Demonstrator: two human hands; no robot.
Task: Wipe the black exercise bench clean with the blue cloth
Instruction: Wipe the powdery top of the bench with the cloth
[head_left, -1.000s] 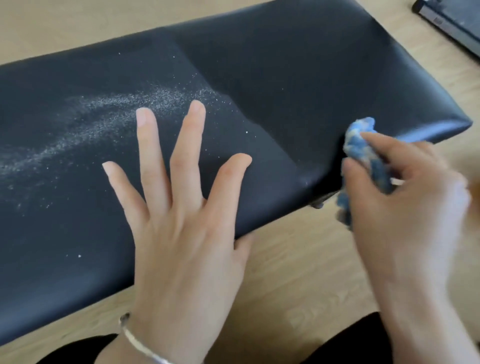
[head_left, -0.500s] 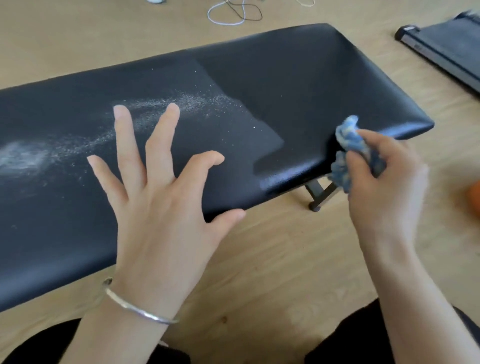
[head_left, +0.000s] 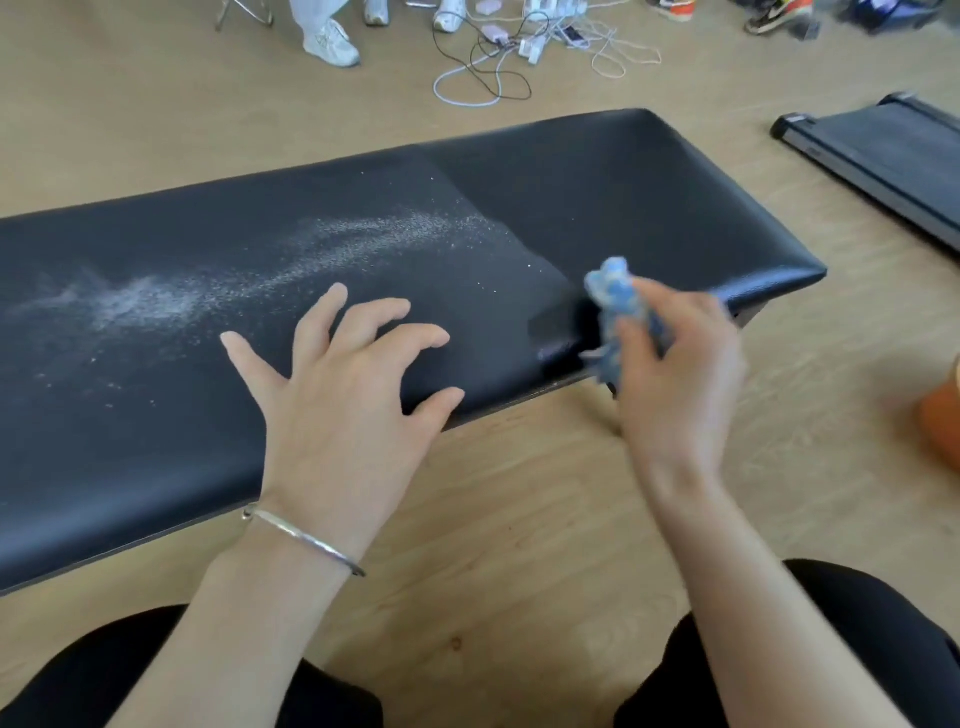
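At the bench (head_left: 649, 208) edge, right hand (head_left: 680, 374) grips blue cloth (head_left: 615, 291); left hand (head_left: 343, 395) loosely spread.

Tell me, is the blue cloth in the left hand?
No, the right hand grips the bunched blue cloth, while the left hand holds nothing over the bench.

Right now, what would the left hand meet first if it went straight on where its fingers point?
Probably the powder streaked across the bench, just beyond the left hand; depth is unclear.
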